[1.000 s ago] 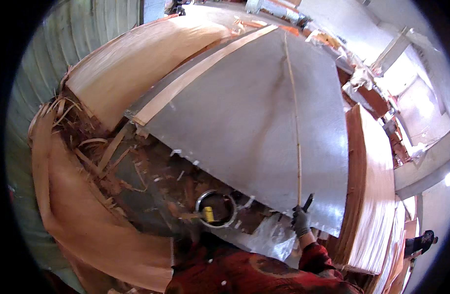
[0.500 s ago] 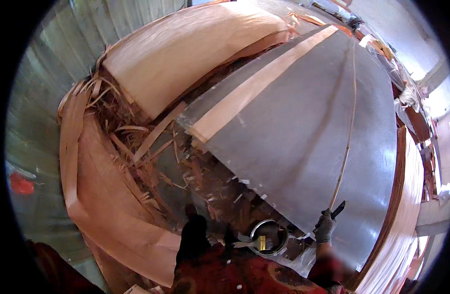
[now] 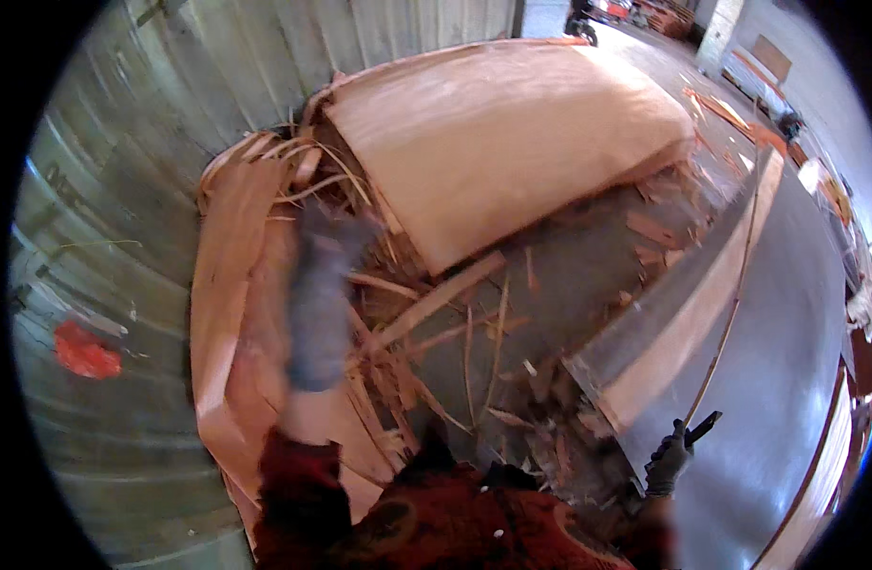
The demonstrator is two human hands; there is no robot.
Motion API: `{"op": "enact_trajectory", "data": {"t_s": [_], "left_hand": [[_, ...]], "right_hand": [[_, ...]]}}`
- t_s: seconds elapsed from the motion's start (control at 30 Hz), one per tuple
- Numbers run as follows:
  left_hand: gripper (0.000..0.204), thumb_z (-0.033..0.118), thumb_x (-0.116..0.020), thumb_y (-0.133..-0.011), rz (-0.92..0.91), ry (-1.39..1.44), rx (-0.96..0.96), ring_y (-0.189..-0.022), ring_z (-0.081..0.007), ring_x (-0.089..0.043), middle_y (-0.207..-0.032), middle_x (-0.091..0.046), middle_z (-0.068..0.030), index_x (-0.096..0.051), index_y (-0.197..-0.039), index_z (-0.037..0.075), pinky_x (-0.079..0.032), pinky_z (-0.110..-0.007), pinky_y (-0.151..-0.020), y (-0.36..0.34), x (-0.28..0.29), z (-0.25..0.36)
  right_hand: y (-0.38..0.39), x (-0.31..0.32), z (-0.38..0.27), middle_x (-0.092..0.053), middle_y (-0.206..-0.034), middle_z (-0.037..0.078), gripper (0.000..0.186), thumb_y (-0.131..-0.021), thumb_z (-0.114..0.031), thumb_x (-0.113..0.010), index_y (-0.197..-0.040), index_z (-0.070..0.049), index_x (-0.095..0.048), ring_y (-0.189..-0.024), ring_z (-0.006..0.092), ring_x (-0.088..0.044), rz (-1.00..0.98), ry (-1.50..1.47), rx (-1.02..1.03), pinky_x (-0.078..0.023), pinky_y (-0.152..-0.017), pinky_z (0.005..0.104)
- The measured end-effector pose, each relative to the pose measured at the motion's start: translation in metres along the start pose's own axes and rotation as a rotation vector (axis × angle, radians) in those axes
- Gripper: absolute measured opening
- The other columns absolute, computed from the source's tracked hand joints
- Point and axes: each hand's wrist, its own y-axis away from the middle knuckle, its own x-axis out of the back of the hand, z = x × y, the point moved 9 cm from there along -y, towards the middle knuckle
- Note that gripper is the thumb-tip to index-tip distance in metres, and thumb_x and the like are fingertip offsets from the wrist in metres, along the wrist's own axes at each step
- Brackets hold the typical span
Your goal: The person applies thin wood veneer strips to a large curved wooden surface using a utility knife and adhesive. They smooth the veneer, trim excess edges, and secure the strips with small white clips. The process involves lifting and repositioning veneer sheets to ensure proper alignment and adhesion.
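Note:
My gloved left hand (image 3: 322,290) is raised over torn veneer scraps (image 3: 412,394) at the left, smeared by motion, so its fingers are unclear. My gloved right hand (image 3: 670,458) is closed round the lower end of a long thin stick (image 3: 716,361) and a black tool (image 3: 704,426), over a grey metal sheet (image 3: 759,399). A pale veneer strip (image 3: 673,323) lies along that sheet, under the stick's upper part. A bent veneer pile (image 3: 229,313) stands left of my left hand, and a broad veneer stack (image 3: 502,133) lies beyond it.
A corrugated wall (image 3: 103,218) runs along the left, with a red scrap (image 3: 86,350) on it. Wood fragments litter the grey floor (image 3: 578,247). More veneer (image 3: 816,484) is stacked at the right edge. A pillar (image 3: 718,38) stands at the back.
The view has swung left, so the grey sheet sits further right and the round container has left sight. My left hand has risen into view. My right hand keeps hold of stick and tool.

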Motion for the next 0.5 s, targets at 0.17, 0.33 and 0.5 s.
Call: {"op": "enact_trajectory", "data": {"t_s": [0.17,0.33,0.5], "left_hand": [[0.03,0.019,-0.058,-0.088,0.799,-1.574,-0.737,-0.087,-0.0195,-0.062,-0.09,-0.062,-0.0028,-0.052,-0.116,0.01,-0.045,-0.033,-0.082,-0.024,0.057,0.167],[0.025,0.019,-0.054,-0.09,0.932,-1.544,-0.674,-0.092,-0.0176,-0.062,-0.094,-0.062,-0.0046,-0.051,-0.112,0.008,-0.043,-0.028,-0.083,-0.05,0.06,0.311],[0.025,0.025,-0.05,-0.092,1.339,-1.547,-0.696,-0.089,-0.0176,-0.061,-0.099,-0.061,-0.0022,-0.051,-0.112,0.011,-0.043,-0.029,-0.075,0.024,0.034,0.423]], "right_hand": [[0.016,-0.16,-0.019,-0.037,-0.052,-0.006,0.024,-0.089,-0.024,-0.056,-0.106,-0.008,-0.059,-0.039,0.0028,-0.032,-0.216,0.012,-0.104,-0.027,-0.033,0.0199],[-0.011,-0.318,0.018,-0.041,-0.053,-0.005,0.015,-0.087,-0.019,-0.056,-0.094,-0.006,-0.058,-0.04,0.0051,-0.034,-0.386,-0.025,-0.019,-0.028,-0.037,0.0205],[-0.03,-0.462,0.089,-0.04,-0.054,-0.005,0.008,-0.084,-0.011,-0.055,-0.09,-0.007,-0.059,-0.04,0.0074,-0.036,-0.522,0.027,-0.319,-0.029,-0.037,0.024]]}}
